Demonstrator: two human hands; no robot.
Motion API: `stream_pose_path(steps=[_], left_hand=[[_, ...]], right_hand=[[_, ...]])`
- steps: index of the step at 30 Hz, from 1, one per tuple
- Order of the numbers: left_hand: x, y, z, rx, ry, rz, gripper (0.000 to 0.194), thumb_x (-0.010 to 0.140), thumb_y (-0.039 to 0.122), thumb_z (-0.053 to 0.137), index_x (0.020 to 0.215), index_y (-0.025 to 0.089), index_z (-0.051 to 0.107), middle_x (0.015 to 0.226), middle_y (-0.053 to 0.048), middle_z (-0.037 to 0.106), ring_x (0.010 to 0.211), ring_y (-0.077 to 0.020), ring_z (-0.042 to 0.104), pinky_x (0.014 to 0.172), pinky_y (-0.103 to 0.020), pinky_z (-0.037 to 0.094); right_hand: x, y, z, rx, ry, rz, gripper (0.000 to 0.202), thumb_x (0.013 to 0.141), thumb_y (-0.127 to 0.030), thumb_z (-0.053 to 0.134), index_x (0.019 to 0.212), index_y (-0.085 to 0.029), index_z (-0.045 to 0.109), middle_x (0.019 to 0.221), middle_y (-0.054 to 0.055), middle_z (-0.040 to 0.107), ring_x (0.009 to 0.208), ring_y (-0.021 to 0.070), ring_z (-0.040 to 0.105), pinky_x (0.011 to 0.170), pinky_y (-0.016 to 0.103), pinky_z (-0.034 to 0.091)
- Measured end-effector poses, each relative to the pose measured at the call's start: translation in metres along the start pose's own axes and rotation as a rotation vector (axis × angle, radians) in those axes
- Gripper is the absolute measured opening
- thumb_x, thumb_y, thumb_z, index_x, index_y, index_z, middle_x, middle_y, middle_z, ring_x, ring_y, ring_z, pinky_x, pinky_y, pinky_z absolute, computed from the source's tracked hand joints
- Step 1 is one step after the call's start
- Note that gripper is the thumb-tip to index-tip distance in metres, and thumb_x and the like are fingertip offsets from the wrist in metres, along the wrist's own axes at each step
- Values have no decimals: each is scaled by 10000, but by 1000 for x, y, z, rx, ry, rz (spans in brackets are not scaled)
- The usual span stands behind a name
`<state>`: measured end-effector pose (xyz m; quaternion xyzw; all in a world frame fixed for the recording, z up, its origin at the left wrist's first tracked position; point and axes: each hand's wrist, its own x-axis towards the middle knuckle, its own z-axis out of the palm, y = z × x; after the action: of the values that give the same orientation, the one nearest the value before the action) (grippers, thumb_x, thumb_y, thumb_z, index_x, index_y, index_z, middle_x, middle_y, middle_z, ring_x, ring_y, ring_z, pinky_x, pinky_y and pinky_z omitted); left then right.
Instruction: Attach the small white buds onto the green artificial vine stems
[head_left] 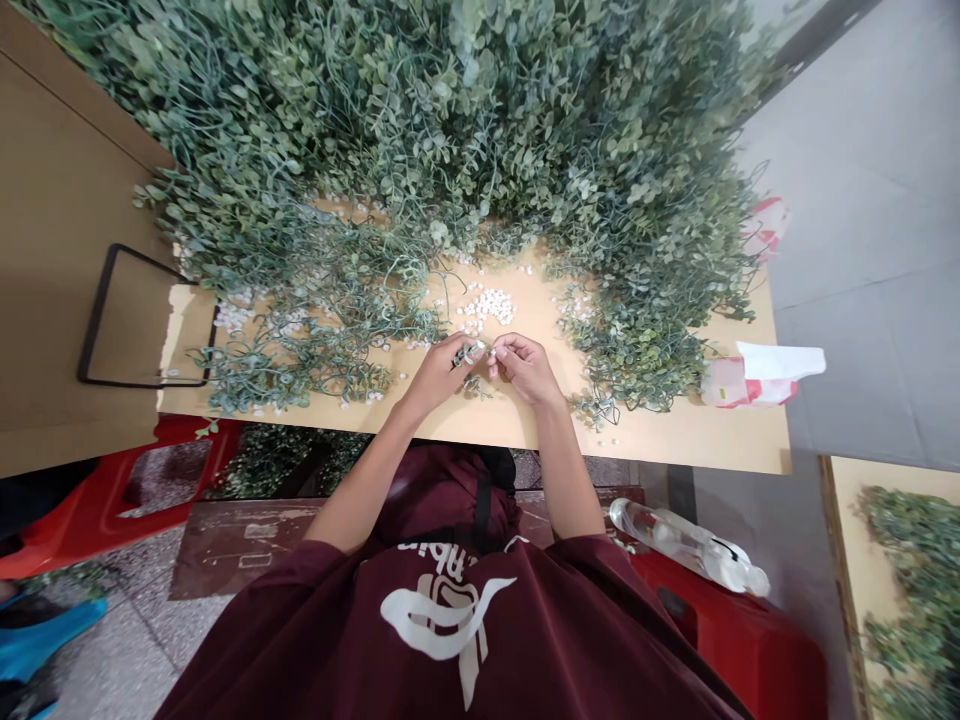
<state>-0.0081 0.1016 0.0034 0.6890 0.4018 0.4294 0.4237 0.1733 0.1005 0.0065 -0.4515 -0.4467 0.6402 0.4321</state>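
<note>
Near the front edge of the table point(480, 420), my left hand point(444, 368) is closed around a leafy green artificial sprig point(466, 354). My right hand point(525, 366) is pinched on a small white piece point(493, 354), close to the sprig's tip. The two hands are almost touching, and their fingertips partly hide what they hold. Just beyond them lies a loose pile of small white pieces point(491, 305). Artificial greenery point(465, 110) is heaped along the back, with thinner sprigs point(315, 350) to the left and a bushy clump point(637, 350) to the right.
A tissue pack point(750, 378) lies at the table's right end. A black wire frame point(105, 315) stands at the left. Below are red stools point(739, 640) and a clear plastic bottle point(686, 545). A grey wall point(877, 250) borders the right side.
</note>
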Motion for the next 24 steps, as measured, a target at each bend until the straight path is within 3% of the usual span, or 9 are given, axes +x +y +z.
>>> stream_pose_path(steps=[24], left_hand=[[-1, 2, 0, -21, 6, -25, 216, 965, 344, 495, 867, 187, 606, 866, -28, 609, 838, -168, 588, 794, -277, 445]], right_hand=[[1, 1, 0, 62, -7, -20, 283, 745, -422, 785, 850, -196, 651, 699, -12, 663, 525, 95, 590, 530, 222, 462]])
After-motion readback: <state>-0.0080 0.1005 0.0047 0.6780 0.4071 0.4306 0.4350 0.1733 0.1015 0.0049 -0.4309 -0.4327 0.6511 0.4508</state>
